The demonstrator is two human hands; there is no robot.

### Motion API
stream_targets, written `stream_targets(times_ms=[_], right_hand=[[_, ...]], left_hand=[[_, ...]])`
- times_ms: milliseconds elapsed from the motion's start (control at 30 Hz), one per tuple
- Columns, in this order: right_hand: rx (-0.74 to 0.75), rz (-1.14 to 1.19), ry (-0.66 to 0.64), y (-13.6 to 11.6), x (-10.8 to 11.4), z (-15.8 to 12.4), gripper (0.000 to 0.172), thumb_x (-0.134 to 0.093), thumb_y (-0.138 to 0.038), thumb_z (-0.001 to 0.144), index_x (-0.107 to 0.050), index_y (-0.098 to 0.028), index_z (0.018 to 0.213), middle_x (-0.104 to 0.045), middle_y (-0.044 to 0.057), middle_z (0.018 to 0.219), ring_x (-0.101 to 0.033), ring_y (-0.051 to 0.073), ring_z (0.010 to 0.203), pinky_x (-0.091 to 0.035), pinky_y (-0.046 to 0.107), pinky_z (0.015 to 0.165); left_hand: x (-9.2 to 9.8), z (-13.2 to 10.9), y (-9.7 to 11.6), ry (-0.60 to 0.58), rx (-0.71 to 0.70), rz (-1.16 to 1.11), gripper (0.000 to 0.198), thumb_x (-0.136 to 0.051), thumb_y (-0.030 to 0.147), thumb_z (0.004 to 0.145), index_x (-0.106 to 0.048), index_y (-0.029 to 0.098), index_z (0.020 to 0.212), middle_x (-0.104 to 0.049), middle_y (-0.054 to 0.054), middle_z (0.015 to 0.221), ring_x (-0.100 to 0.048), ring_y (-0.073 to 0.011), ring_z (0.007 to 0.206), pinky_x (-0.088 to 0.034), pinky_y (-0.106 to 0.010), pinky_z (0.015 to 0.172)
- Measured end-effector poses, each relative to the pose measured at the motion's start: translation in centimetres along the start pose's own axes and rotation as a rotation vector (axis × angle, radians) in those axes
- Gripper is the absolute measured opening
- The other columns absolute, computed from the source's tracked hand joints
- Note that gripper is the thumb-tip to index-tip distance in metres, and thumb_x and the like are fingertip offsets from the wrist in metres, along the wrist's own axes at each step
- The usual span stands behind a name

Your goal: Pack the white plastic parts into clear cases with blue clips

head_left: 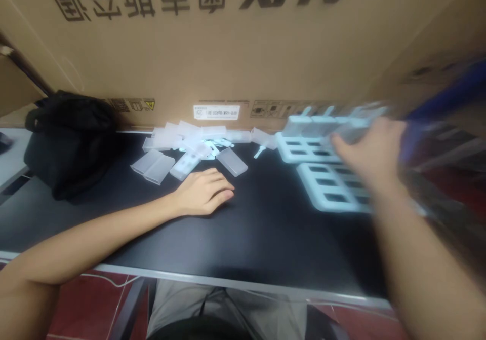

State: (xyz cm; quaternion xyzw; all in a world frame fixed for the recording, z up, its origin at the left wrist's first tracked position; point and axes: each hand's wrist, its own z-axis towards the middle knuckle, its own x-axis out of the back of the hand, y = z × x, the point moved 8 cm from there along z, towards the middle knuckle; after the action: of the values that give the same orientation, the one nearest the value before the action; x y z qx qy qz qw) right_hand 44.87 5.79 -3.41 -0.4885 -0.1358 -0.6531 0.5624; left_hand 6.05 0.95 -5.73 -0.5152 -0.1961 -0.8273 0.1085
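Observation:
My left hand (pixel 205 192) rests palm down on the dark table, its fingers loosely curled together and nothing visible in them. Just beyond it lies a pile of clear ice pop mould sleeves (pixel 231 161) and light-blue stick pieces (pixel 260 151). At the right, my right hand (pixel 374 150), blurred by motion, grips a translucent ice pop mould (pixel 351 131) at the back row of a light-blue rack (pixel 290 153). Several capped moulds (pixel 299 125) stand upright in that row, handles up. A second light-blue rack (pixel 313 198) with vacant slots lies in front, partly hidden by my right forearm.
A large cardboard box (pixel 228 61) stands along the table's back edge. On the left sits a black fabric bag (pixel 72 142). The table's pale front edge (pixel 228 282) runs close to my lap. Something blue (pixel 444 102), blurred, crosses near my right wrist.

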Motion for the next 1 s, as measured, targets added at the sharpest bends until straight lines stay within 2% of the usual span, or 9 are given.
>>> stream_targets(times_ms=[133, 267, 433, 533, 633, 767, 867, 1000], right_hand=[[-0.023, -0.030, -0.064, -1.0, -0.7, -0.7, 0.067, -0.073, -0.043, 0.079, -0.052, -0.011, 0.133, -0.040, 0.029, 0.144, -0.052, 0.039, 0.128, -0.041, 0.046, 0.104], [0.082, -0.064, -0.046, -3.0, -0.1, -1.6, 0.066, -0.066, -0.051, 0.089, -0.055, -0.007, 0.138, -0.041, 0.032, 0.142, -0.055, 0.037, 0.123, -0.043, 0.042, 0.100], [0.078, -0.096, -0.043, -3.1, -0.3, -1.9, 0.066, -0.063, -0.053, 0.093, -0.057, -0.005, 0.139, -0.043, 0.034, 0.140, -0.057, 0.036, 0.119, -0.043, 0.041, 0.099], [0.094, -0.095, -0.061, -3.2, -0.7, -2.0, 0.069, -0.059, -0.054, 0.095, -0.055, -0.004, 0.143, -0.042, 0.034, 0.141, -0.054, 0.038, 0.125, -0.042, 0.043, 0.099], [0.120, -0.108, -0.061, -3.7, -0.7, -2.2, 0.080, -0.053, -0.059, 0.097, -0.049, 0.000, 0.150, -0.041, 0.037, 0.143, -0.044, 0.043, 0.135, -0.040, 0.047, 0.102], [0.139, -0.169, -0.079, -4.2, -0.6, -2.5, 0.088, -0.043, -0.064, 0.100, -0.043, 0.002, 0.157, -0.042, 0.039, 0.147, -0.042, 0.047, 0.134, -0.038, 0.053, 0.101], [0.179, -0.191, -0.076, -4.5, -0.5, -2.5, 0.087, -0.038, -0.064, 0.101, -0.043, 0.002, 0.157, -0.045, 0.037, 0.148, -0.044, 0.045, 0.129, -0.038, 0.054, 0.097], [0.218, -0.185, -0.058, -4.5, -0.4, -2.4, 0.079, -0.042, -0.061, 0.100, -0.052, -0.002, 0.151, -0.049, 0.035, 0.147, -0.045, 0.043, 0.126, -0.039, 0.053, 0.095]], left_hand=[[-0.2, 0.0, -0.1, -0.030, 0.008, 0.027, 0.050, -0.031, 0.036, 0.113, -0.078, 0.019, 0.107, -0.076, -0.006, 0.106, -0.067, -0.0205, 0.099, -0.055, -0.035, 0.091], [-0.4, -0.1, -0.2, -0.057, 0.030, 0.028, 0.048, -0.032, 0.037, 0.113, -0.077, 0.020, 0.105, -0.076, -0.006, 0.107, -0.066, -0.0202, 0.101, -0.055, -0.034, 0.093], [-0.5, 0.0, -0.2, -0.073, 0.043, 0.030, 0.049, -0.032, 0.040, 0.113, -0.076, 0.019, 0.103, -0.075, -0.006, 0.107, -0.065, -0.0206, 0.101, -0.054, -0.035, 0.092], [-0.5, 0.0, -0.2, -0.079, 0.046, 0.027, 0.050, -0.031, 0.039, 0.113, -0.076, 0.020, 0.101, -0.075, -0.005, 0.107, -0.065, -0.0202, 0.101, -0.054, -0.034, 0.091], [-0.4, -0.1, -0.1, -0.080, 0.036, 0.026, 0.048, -0.033, 0.040, 0.112, -0.076, 0.021, 0.103, -0.075, -0.005, 0.108, -0.064, -0.0207, 0.102, -0.054, -0.034, 0.091], [-0.4, -0.1, -0.1, -0.084, 0.038, 0.026, 0.049, -0.032, 0.039, 0.113, -0.076, 0.021, 0.102, -0.075, -0.005, 0.107, -0.064, -0.0204, 0.102, -0.053, -0.034, 0.090], [-0.4, -0.1, 0.0, -0.083, 0.027, 0.026, 0.046, -0.036, 0.044, 0.111, -0.076, 0.022, 0.104, -0.074, -0.005, 0.109, -0.063, -0.0214, 0.103, -0.053, -0.035, 0.091], [-0.5, -0.1, -0.2, -0.087, 0.044, 0.019, 0.049, -0.032, 0.039, 0.113, -0.076, 0.021, 0.101, -0.074, -0.005, 0.107, -0.063, -0.0200, 0.101, -0.053, -0.034, 0.091]])
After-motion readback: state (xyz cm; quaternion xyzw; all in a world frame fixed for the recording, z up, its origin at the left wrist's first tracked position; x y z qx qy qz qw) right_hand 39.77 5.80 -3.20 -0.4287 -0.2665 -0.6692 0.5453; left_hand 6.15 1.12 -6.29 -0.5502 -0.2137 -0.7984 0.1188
